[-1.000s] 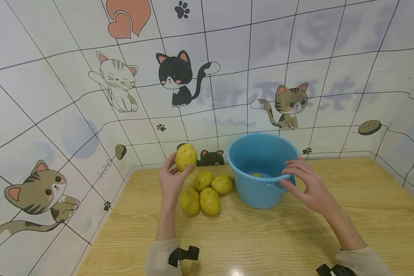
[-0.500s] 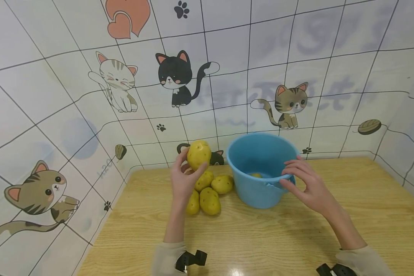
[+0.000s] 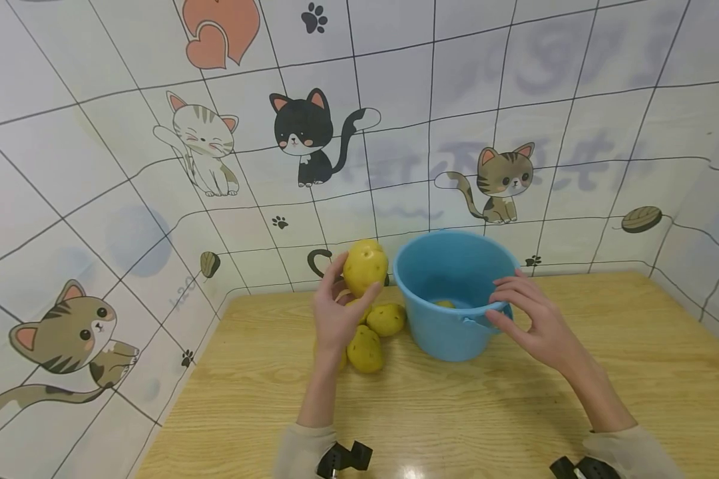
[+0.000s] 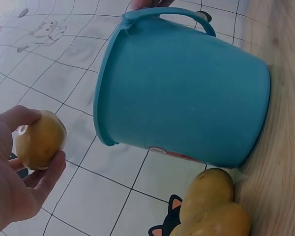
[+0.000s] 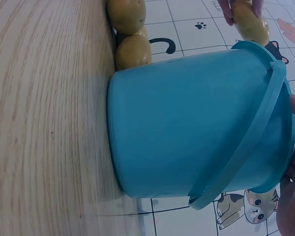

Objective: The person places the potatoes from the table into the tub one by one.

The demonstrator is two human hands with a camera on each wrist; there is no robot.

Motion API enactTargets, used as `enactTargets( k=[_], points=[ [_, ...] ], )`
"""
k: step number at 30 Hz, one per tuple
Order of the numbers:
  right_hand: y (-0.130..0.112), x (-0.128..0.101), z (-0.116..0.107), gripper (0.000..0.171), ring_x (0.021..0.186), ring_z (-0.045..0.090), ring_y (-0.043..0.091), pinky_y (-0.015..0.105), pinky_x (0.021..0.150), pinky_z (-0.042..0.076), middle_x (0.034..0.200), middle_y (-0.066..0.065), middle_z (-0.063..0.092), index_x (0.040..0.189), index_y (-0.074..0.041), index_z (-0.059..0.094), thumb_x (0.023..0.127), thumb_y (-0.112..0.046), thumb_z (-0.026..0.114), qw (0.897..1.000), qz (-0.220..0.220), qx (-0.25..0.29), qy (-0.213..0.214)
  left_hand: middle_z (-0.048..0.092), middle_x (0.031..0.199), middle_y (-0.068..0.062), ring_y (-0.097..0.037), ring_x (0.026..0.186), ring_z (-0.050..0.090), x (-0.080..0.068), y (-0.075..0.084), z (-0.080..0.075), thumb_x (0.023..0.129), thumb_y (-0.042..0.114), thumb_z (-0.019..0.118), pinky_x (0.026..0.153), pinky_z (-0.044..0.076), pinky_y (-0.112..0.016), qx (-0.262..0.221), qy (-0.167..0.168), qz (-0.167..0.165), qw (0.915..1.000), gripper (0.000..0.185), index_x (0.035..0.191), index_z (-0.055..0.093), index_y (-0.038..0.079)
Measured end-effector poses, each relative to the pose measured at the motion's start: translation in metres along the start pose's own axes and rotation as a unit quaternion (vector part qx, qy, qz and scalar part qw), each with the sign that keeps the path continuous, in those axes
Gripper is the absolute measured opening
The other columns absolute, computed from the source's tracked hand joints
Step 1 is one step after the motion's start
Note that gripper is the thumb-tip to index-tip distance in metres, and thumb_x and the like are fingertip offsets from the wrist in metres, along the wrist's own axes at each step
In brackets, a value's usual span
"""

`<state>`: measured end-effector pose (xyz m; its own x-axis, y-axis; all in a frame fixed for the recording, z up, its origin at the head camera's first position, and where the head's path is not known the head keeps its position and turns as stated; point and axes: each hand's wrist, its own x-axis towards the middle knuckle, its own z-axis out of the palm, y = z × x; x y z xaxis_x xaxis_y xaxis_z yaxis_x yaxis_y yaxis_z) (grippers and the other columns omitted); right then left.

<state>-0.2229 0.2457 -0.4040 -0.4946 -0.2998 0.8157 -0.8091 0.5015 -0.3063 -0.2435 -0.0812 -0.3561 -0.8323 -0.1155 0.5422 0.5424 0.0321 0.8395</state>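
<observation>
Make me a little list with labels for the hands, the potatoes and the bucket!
left hand: holds one yellow potato in the air, beside the bucket's rim
right hand: grips the near rim of the blue bucket
bucket: upright on the wooden table, something yellow inside
potatoes on table: a small pile left of the bucket
wall: white tiles with cartoon cats

**Both hands raised over the table's far half**

Left hand (image 3: 335,313) is lifted, forearm reaching from the near edge, fingers and thumb curled in a grip. Right hand (image 3: 530,319) reaches in from the near right corner, fingers bent and pinching
</observation>
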Motion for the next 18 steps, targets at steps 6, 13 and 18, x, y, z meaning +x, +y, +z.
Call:
enactTargets(
  k=[6, 13, 18],
  points=[
    [0.002, 0.0, 0.001, 0.038, 0.116, 0.054, 0.031, 0.046, 0.121, 0.022, 0.108, 0.007, 0.066, 0.102, -0.007, 0.071, 0.1, -0.043, 0.061, 1.0, -0.01, 0.002, 0.011, 0.062, 0.13, -0.005, -0.023, 0.099, 0.063, -0.004, 0.003, 0.011, 0.079, 0.01, 0.086, 0.079, 0.058, -0.028, -0.007, -0.001, 0.003, 1.0, 0.066, 0.139, 0.059, 0.011],
    [0.003, 0.001, 0.003, 0.044, 0.112, 0.054, 0.034, 0.049, 0.12, 0.024, 0.107, 0.009, 0.066, 0.101, -0.006, 0.071, 0.101, -0.048, 0.058, 0.999, -0.026, -0.001, 0.025, 0.061, 0.133, -0.004, -0.024, 0.104, 0.063, -0.013, 0.003, 0.029, 0.079, 0.011, 0.086, 0.082, 0.058, -0.031, -0.01, -0.017, 0.006, 0.9998, 0.068, 0.141, 0.058, 0.012],
    [0.003, 0.002, 0.003, 0.047, 0.112, 0.054, 0.035, 0.049, 0.12, 0.024, 0.106, 0.01, 0.067, 0.101, -0.003, 0.071, 0.101, -0.047, 0.058, 0.999, -0.029, -0.002, 0.024, 0.06, 0.135, -0.008, -0.027, 0.104, 0.063, -0.02, 0.003, 0.041, 0.08, 0.011, 0.085, 0.082, 0.059, -0.032, -0.009, -0.02, 0.02, 0.9996, 0.069, 0.142, 0.056, 0.005]
  ],
)
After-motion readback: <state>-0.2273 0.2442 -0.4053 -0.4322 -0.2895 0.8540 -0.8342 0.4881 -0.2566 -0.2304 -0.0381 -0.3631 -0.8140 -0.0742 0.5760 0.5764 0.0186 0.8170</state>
